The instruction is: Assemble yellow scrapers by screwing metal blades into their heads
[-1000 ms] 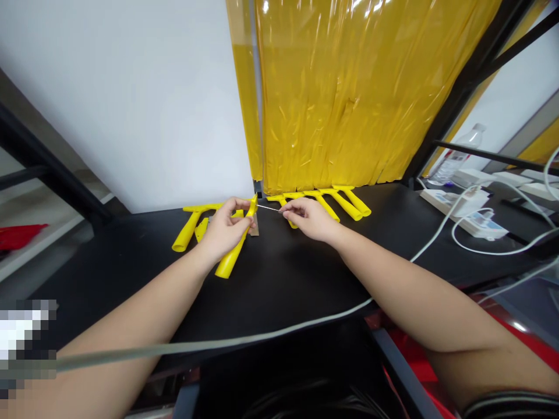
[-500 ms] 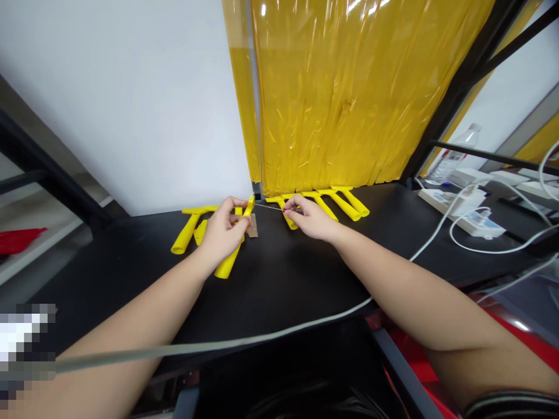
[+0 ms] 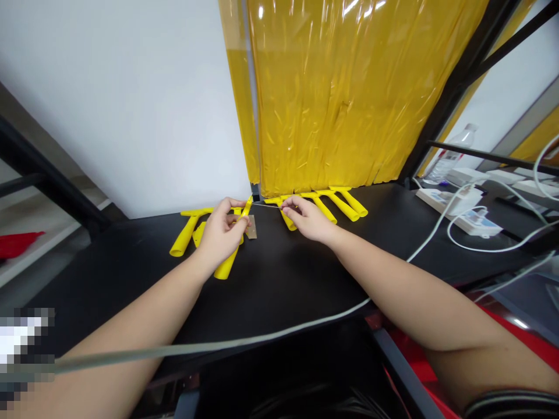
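My left hand (image 3: 225, 230) is closed on a slim yellow plastic piece (image 3: 247, 206), held upright between thumb and fingers. A yellow tube-like handle (image 3: 225, 267) extends below that hand; whether it is one with the held piece, I cannot tell. My right hand (image 3: 308, 218) pinches a thin metal rod (image 3: 268, 205), whose far end meets or nearly meets the yellow piece. Its near end is hidden in the fingers. Left of my left hand lies a T-shaped yellow plastic handle (image 3: 183, 235). Several similar yellow handles (image 3: 345, 206) lie behind and beyond my right hand. A small flat brownish plate (image 3: 252, 227) is beside my left fingertips.
A white cable (image 3: 262, 336) crosses low in front of my forearms. On the right are a power strip (image 3: 467, 215) with plugs, and a plastic bottle (image 3: 452, 154). Yellow film (image 3: 340, 87) and a white panel (image 3: 131, 105) stand behind the black table (image 3: 283, 279).
The view has shifted very slightly. Both hands keep their grips and nearly the same positions, with the rod still against or close to the yellow piece.
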`<action>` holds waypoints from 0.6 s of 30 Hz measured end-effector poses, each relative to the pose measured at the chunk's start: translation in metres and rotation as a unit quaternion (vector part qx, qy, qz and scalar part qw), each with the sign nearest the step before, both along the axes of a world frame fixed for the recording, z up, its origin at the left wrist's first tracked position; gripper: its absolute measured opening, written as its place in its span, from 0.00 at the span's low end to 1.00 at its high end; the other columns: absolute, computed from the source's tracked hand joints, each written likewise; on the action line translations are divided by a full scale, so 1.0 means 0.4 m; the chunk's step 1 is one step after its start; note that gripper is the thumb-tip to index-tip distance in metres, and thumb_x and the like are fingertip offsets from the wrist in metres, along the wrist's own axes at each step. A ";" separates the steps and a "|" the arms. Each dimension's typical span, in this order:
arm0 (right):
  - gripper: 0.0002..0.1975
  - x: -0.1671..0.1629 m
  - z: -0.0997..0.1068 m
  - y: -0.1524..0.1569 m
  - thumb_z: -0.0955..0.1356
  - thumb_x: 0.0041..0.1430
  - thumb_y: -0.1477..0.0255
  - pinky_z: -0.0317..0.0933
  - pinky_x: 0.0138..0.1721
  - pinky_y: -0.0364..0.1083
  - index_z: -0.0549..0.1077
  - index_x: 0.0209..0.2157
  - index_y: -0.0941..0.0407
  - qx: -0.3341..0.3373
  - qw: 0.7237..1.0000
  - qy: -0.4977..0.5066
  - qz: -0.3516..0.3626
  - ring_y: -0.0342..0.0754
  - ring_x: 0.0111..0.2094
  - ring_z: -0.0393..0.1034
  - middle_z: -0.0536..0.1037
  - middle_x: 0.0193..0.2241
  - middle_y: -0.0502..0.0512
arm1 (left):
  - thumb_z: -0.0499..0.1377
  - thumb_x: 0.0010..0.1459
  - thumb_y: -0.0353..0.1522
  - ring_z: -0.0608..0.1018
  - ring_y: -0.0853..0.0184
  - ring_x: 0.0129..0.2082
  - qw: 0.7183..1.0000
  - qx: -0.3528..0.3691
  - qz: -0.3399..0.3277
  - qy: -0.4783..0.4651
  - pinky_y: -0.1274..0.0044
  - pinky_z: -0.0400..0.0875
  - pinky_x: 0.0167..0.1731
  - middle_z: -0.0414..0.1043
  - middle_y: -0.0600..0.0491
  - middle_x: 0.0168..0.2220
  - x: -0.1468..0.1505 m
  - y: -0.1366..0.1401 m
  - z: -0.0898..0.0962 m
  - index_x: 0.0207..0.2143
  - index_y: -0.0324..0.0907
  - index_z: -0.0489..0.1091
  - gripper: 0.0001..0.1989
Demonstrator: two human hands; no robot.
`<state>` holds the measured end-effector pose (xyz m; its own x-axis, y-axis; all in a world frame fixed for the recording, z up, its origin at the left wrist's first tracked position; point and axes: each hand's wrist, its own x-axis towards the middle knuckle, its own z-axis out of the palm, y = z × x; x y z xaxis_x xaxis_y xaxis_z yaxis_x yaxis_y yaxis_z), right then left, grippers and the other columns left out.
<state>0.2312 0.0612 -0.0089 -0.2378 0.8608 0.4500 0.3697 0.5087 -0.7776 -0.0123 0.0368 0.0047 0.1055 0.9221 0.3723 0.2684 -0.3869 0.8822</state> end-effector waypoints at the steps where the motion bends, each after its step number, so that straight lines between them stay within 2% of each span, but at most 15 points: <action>1: 0.07 0.003 0.004 0.003 0.65 0.68 0.67 0.64 0.48 0.49 0.73 0.37 0.54 0.002 1.000 0.006 -0.002 0.49 0.42 0.73 0.78 0.39 0.54 | 0.64 0.56 0.32 0.81 0.65 0.35 1.000 0.019 0.001 0.003 0.76 0.73 0.34 0.77 0.50 0.41 0.000 0.001 -0.002 0.47 0.46 0.69 0.15; 3: 0.12 0.007 0.010 0.004 0.63 0.70 0.65 0.65 0.46 0.48 0.73 0.34 0.54 -0.008 1.000 0.022 0.005 0.48 0.41 0.73 0.78 0.36 0.54 | 0.66 0.55 0.32 0.81 0.66 0.38 0.999 0.052 0.001 0.001 0.75 0.75 0.37 0.74 0.48 0.52 0.000 0.001 -0.005 0.45 0.45 0.70 0.15; 5: 0.12 0.008 0.012 -0.001 0.63 0.70 0.62 0.64 0.37 0.46 0.72 0.36 0.54 -0.038 0.998 0.045 0.028 0.46 0.33 0.70 0.74 0.30 0.51 | 0.66 0.54 0.31 0.81 0.66 0.38 0.998 0.056 0.002 -0.008 0.75 0.76 0.38 0.73 0.47 0.55 0.000 0.001 -0.005 0.45 0.45 0.71 0.16; 7: 0.10 0.005 0.010 -0.009 0.66 0.68 0.61 0.58 0.29 0.44 0.68 0.41 0.53 -0.061 0.994 0.065 0.061 0.44 0.25 0.62 0.69 0.26 0.45 | 0.66 0.56 0.32 0.82 0.64 0.38 0.999 0.035 0.004 -0.016 0.75 0.76 0.38 0.77 0.49 0.46 -0.001 0.004 -0.005 0.48 0.46 0.70 0.17; 9: 0.12 0.000 0.004 -0.015 0.69 0.64 0.62 0.55 0.27 0.42 0.65 0.42 0.52 -0.058 0.993 0.069 0.076 0.42 0.23 0.57 0.66 0.25 0.42 | 0.65 0.58 0.33 0.83 0.63 0.36 1.000 0.021 0.008 -0.020 0.75 0.76 0.37 0.79 0.52 0.35 -0.004 0.009 -0.007 0.50 0.46 0.69 0.18; 12: 0.11 -0.004 -0.004 -0.011 0.67 0.65 0.61 0.55 0.28 0.42 0.66 0.40 0.53 -0.037 0.997 0.053 0.039 0.42 0.25 0.60 0.68 0.26 0.44 | 0.65 0.59 0.35 0.83 0.63 0.33 0.999 0.022 0.015 -0.022 0.74 0.76 0.36 0.78 0.54 0.30 -0.007 0.018 -0.015 0.51 0.44 0.68 0.18; 15: 0.18 -0.001 -0.004 0.000 0.62 0.70 0.57 0.54 0.27 0.43 0.70 0.33 0.55 -0.050 0.998 0.020 -0.011 0.43 0.25 0.61 0.67 0.23 0.47 | 0.65 0.58 0.36 0.84 0.65 0.35 0.998 0.052 0.010 -0.014 0.74 0.78 0.36 0.80 0.49 0.43 -0.001 0.018 -0.018 0.48 0.43 0.70 0.17; 17: 0.24 0.003 0.001 0.002 0.59 0.71 0.55 0.51 0.26 0.43 0.71 0.28 0.56 -0.062 0.998 0.008 -0.024 0.43 0.23 0.58 0.64 0.21 0.48 | 0.66 0.57 0.36 0.84 0.66 0.37 0.997 0.074 0.004 -0.010 0.75 0.78 0.37 0.77 0.45 0.53 0.005 0.013 -0.017 0.46 0.43 0.70 0.16; 18: 0.25 0.005 0.003 0.001 0.59 0.71 0.54 0.50 0.25 0.43 0.71 0.28 0.56 -0.066 0.998 0.011 -0.020 0.42 0.22 0.57 0.63 0.20 0.47 | 0.66 0.56 0.36 0.84 0.66 0.38 0.997 0.074 0.001 -0.010 0.75 0.79 0.37 0.76 0.45 0.55 0.007 0.010 -0.015 0.46 0.43 0.70 0.16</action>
